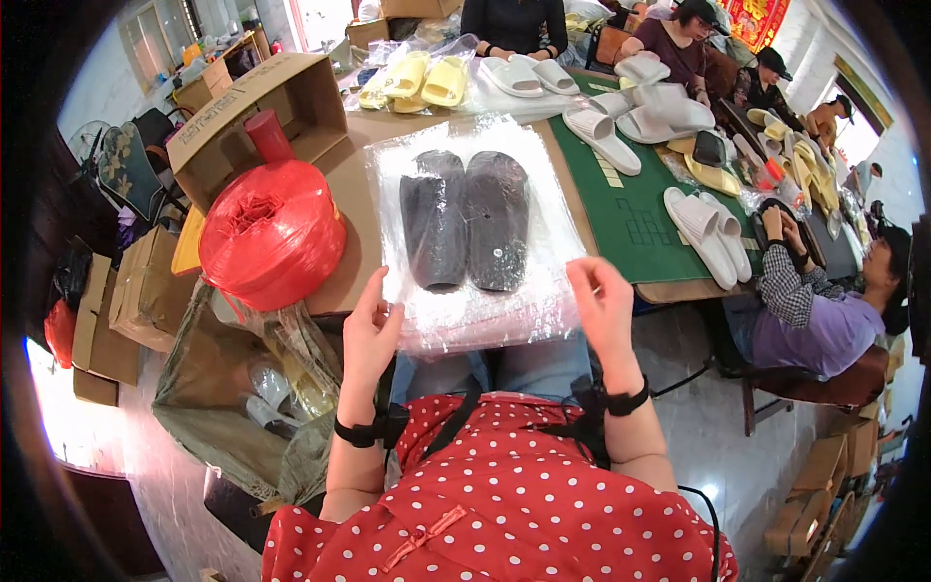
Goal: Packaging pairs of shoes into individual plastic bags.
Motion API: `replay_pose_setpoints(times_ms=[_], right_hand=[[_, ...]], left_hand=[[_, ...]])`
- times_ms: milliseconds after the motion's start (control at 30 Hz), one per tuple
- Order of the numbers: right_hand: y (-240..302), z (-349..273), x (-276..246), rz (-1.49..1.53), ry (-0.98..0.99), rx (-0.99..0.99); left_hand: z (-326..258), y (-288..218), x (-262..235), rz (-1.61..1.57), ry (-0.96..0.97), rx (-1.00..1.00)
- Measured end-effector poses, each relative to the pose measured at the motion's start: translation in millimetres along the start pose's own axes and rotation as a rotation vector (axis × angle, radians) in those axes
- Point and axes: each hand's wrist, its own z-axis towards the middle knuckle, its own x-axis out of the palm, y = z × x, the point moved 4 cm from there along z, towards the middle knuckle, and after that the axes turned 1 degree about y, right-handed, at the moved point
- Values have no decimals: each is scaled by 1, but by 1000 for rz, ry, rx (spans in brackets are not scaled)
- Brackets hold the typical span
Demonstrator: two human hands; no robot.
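In the head view, both forearms reach up from the lower edge, elbows bent, one to either side of the work. The left hand (369,325) stands nearly upright, palm turned inward, thumb and fingers parted, with nothing seen gripped between them. The right hand (609,306) mirrors it, wrist cocked inward and fingers loosely curled; they are blurred, so I cannot tell whether they pinch the plastic edge or merely brush it.

Between the hands and just beyond them lies a stack of clear plastic bags (553,247), and on it a pair of dark slippers (436,228), side by side. Shiny film seems to cover the pair, so I judge the slippers to be inside a bag; whether its mouth is closed does not show.

Beyond the left hand sits a roll of red twine (273,236), with an open cardboard box (242,102) behind it. Past the right hand, several white slippers (601,141) lie bare on a green mat (630,223), seemingly not yet bagged. Farthest ahead of both hands are yellow slippers (402,78), partly among loose plastic.
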Motion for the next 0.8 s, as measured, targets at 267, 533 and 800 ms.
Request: replay_pose_setpoints(times_ms=[267,533,800], right_hand=[[-73,3,16,184,247,251],[-82,-10,-6,204,322,292],[-24,-11,-27,-396,178,-440]], left_hand=[[-4,0,6,-98,-20,29],[-9,24,-9,-267,121,-73],[-19,8,-45,34,53,315]])
